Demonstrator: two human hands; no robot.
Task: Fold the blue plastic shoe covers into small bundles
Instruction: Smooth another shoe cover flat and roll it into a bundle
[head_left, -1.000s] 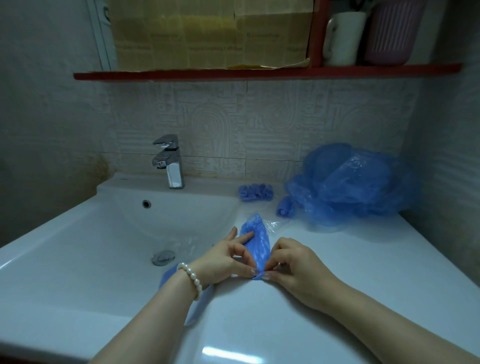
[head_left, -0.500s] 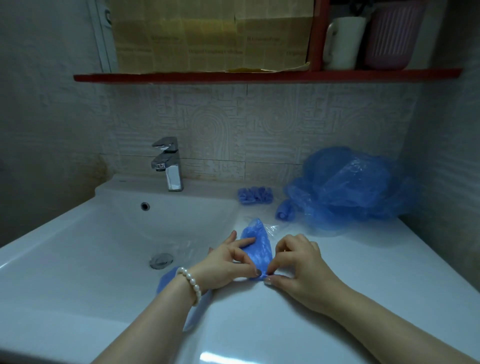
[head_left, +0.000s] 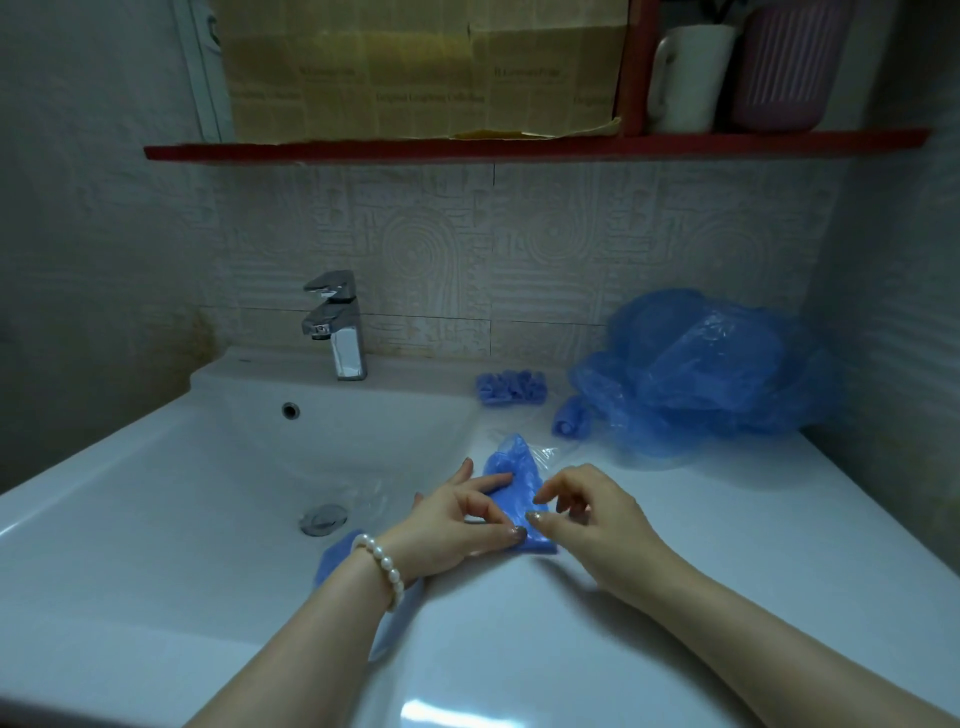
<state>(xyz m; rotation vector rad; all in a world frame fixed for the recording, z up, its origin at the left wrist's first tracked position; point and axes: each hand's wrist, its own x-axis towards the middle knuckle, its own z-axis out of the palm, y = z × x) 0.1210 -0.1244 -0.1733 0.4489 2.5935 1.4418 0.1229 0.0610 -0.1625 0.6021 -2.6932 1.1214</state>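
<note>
Blue crinkled plastic, the shoe cover (head_left: 514, 488) lies as a narrow folded strip on the white table (head_left: 701, 545) at the sink's (head_left: 182, 467) right rim. Left hand (head_left: 457, 519) pins it under thumb and forefinger; right hand (head_left: 587, 512) hovers beside, fingers curled, holding nothing. Beyond, two bundles (head_left: 511, 387) and an unfolded pile (head_left: 706, 369) sit by the wall.

Blue shoe cover (head_left: 517, 486) crumpled on counter; loose pile (head_left: 701, 371) behind, apparently unfolded.
</note>
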